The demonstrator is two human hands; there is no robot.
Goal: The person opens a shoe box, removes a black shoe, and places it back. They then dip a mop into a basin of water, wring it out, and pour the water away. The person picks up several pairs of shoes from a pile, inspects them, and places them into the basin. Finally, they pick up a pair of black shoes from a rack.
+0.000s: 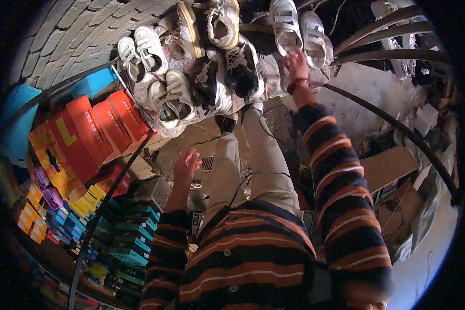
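My right hand point(297, 66) reaches to the heel of a white hook-and-loop strap sneaker point(286, 24); its fingers are blurred, so I cannot tell whether they grip it. The matching white sneaker point(314, 37) lies just right of that hand. Holding nothing, my left hand point(186, 164) hangs beside my left leg with its fingers loosely curled and apart. Ahead of me, more pairs rest on a patterned cloth point(273, 79): small white strap shoes point(152, 50), cream strap shoes point(180, 93), black-and-white lace-up sneakers point(242, 73) and cream shoes with yellowish soles point(223, 23).
Red shoe boxes point(97, 131) bearing writing stand at the left, with teal boxes point(137, 232) and several colourful boxes below. A brick wall point(66, 42) rises behind. Dark curved bars point(395, 131) cross the right side near a cardboard piece point(389, 168). A thin cable point(255, 173) crosses my legs.
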